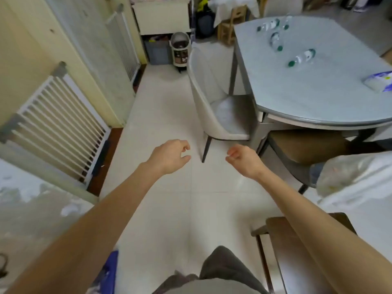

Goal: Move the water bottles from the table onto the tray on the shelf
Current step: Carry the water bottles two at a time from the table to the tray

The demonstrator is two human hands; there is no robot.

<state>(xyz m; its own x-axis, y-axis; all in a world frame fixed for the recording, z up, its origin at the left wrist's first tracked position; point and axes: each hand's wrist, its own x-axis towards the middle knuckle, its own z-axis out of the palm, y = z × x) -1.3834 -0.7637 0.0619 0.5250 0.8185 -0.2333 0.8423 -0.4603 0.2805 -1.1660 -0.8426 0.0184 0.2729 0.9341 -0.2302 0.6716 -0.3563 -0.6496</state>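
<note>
Both hands held out over the tiled floor, empty: left hand and right hand with fingers loosely curled, holding nothing. Water bottles lying on the grey table ahead right, well apart from the hands. Pale chair tucked beside table.

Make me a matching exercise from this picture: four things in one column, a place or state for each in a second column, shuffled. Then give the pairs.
Things
1. water bottles
2. pale chair
3. left hand
4. blue and white packet

Places or states
A. held out over the floor, fingers loosely curled, holding nothing
B. at the table's right edge
C. lying on their sides on the tabletop
D. seat tucked in at the table's left side

Pairs: 1-C, 2-D, 3-A, 4-B
</note>
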